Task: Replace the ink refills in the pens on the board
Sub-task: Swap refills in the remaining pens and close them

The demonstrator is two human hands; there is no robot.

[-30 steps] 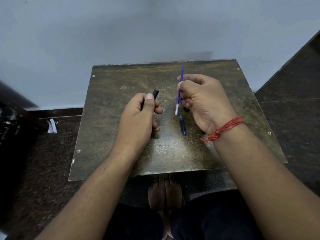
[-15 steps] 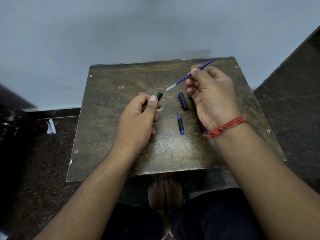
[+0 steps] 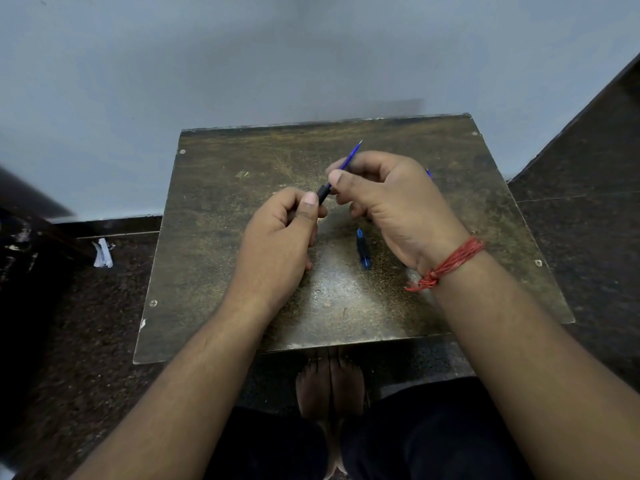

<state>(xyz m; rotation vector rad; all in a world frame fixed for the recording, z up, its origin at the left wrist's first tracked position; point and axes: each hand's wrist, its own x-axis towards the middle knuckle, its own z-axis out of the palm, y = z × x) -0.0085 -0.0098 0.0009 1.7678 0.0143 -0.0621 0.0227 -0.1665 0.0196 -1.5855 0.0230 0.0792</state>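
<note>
Near the centre of the frame, above the board (image 3: 221, 271), the two hands now meet; half a second earlier they were apart, with the refill (image 3: 351, 154) held level over the board's far right. The refill now slants up toward the upper right, its lower end entering the open mouth of the black pen barrel (image 3: 324, 193). The left hand (image 3: 277, 251) has its fingers curled around the barrel, thumb laid along it, only the barrel's top end showing. The right hand (image 3: 398, 209) pinches the refill between thumb and forefinger just above the barrel, remaining fingers curled beneath. A red thread (image 3: 446, 265) circles the right wrist. The black cap seen earlier beside the right hand is now hidden behind that hand. A short blue pen part (image 3: 363, 249) lies on the board right of centre, below the right hand, unchanged in position. White paper scrap (image 3: 103, 252) lies on the floor at left.
</note>
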